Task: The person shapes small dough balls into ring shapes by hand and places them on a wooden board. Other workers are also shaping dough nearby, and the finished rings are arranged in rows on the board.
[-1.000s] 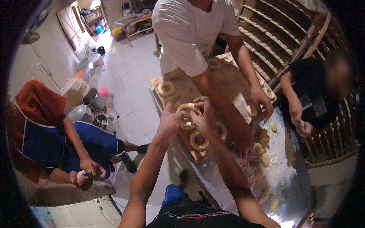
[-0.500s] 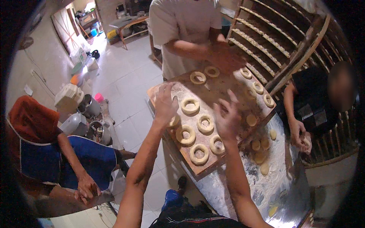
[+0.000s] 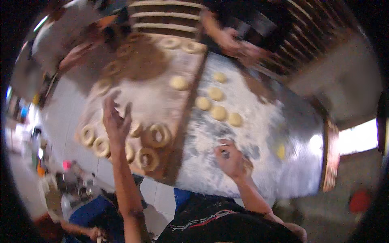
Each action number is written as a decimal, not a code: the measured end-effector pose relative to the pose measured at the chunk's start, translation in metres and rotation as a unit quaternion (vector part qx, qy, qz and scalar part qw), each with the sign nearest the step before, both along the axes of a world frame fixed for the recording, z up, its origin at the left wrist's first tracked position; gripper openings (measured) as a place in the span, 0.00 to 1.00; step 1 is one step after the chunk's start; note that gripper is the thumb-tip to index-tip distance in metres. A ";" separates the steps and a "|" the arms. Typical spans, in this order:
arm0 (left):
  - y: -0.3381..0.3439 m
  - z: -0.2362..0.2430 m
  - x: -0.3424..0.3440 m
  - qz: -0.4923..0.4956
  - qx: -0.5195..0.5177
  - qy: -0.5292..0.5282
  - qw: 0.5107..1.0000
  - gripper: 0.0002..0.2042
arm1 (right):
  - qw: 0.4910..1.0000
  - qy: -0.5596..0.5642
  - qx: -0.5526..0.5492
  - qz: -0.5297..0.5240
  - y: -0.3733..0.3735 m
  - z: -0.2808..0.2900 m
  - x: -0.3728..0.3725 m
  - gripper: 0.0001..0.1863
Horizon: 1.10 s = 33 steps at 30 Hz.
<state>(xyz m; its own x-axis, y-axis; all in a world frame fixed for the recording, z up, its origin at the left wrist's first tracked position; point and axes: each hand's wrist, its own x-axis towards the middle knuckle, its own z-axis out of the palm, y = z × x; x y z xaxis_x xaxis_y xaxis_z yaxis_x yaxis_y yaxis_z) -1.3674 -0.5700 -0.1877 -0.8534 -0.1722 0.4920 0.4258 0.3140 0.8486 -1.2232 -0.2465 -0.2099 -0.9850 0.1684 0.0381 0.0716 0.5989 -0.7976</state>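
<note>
My left hand [image 3: 116, 119] is over the floured wooden board [image 3: 152, 91], fingers spread and holding nothing, among rings of dough. One dough ring [image 3: 157, 135] lies to its right, and another ring [image 3: 146, 159] sits nearer to me. A dough ring [image 3: 88, 135] is at the board's left edge. My right hand [image 3: 234, 160] hovers low over the floured metal table [image 3: 200, 162]. Its fingers are curled and blurred, with a gap beside the thumb and no object visible in that gap. Several flat dough rounds, such as this dough round [image 3: 219, 113], lie just beyond it.
Another dough round [image 3: 178, 83] rests on the board's right part. Across the table a person's hands [image 3: 243, 46] meet in front of dark clothing. A second person's arm [image 3: 79, 54] reaches in at far left. Slatted racks [image 3: 166, 19] stand behind. A seated person is at lower left.
The view has swung to the right and is blurred. My right hand has moved from above the board to the metal table. My left hand remains over the board.
</note>
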 end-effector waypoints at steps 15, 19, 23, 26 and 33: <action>0.335 -0.039 0.039 -0.251 -0.264 -0.240 0.900 0.15 | 0.961 0.054 -0.231 -0.141 0.167 -0.010 0.118 0.09; 0.382 -0.010 0.143 -0.254 0.097 -0.296 0.916 0.12 | 0.893 0.072 -0.440 -0.057 0.198 0.000 0.083 0.14; 0.397 0.019 0.195 -0.274 0.184 -0.304 0.894 0.15 | 0.902 0.040 -0.427 0.053 0.235 0.020 0.081 0.18; 0.404 0.020 0.205 -0.246 0.154 -0.324 0.900 0.17 | 0.904 -0.026 -0.414 0.104 0.251 0.028 0.093 0.21; 0.425 0.031 0.216 -0.300 0.123 -0.217 0.921 0.28 | 0.887 -0.060 -0.423 0.173 0.255 0.030 0.100 0.25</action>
